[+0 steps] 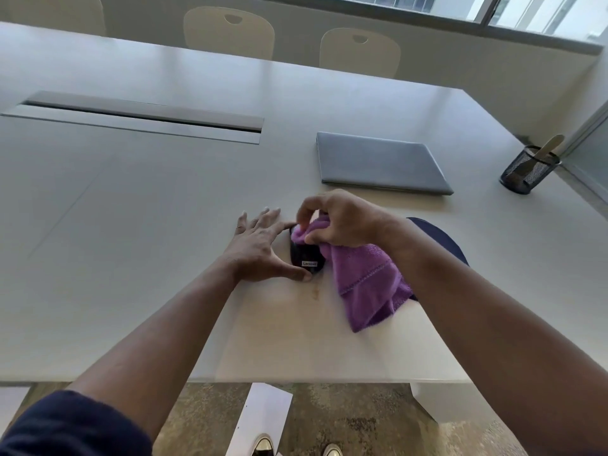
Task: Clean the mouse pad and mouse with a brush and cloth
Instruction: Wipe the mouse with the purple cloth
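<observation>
Wiping mouse (pixel 307 258) on surface (pixel 164 199): right hand (pixel 342 222) pinches soft purple cloth (pixel 365 278); left hand (pixel 263 248), fingers straight, braces the mouse's sides. Mouse likely light, smooth, slippery; steady by flanks. Mouse pad (pixel 441 238) under right forearm.

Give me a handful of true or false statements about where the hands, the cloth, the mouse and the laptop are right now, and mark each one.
1. The right hand grips the purple cloth against the black mouse. True.
2. The left hand holds a brush. False: it braces the mouse, thumb at its near end, fingers spread on the table.
3. The laptop is open. False: its lid is closed.
4. The mouse sits on the mouse pad. False: it is on the bare table, left of the dark blue pad.
5. A mesh pen holder stands at the table's far right. True.
</observation>
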Action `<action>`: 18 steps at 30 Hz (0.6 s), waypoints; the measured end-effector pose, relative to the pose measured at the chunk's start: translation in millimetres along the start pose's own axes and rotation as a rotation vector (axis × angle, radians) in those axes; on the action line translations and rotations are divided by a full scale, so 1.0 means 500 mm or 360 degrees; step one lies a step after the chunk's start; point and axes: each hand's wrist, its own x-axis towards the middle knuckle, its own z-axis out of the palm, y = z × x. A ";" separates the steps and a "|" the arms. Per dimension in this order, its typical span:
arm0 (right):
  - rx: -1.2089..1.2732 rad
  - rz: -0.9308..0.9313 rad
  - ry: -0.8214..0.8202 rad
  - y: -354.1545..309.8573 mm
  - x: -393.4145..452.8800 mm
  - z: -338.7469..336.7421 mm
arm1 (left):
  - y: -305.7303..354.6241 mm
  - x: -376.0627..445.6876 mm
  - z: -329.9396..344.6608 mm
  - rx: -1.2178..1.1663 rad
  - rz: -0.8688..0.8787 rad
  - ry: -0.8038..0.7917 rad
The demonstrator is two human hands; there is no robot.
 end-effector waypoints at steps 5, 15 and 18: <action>-0.0120 -0.0030 -0.0021 0.006 0.009 0.039 | 0.001 0.000 0.001 -0.0028 0.0000 0.0002; -0.0343 0.0140 -0.0283 0.005 -0.038 0.025 | -0.004 0.004 0.004 -0.0024 0.0007 0.0028; -0.0346 0.0162 -0.0194 0.015 -0.056 0.032 | -0.005 0.006 0.005 -0.0033 0.0012 0.0022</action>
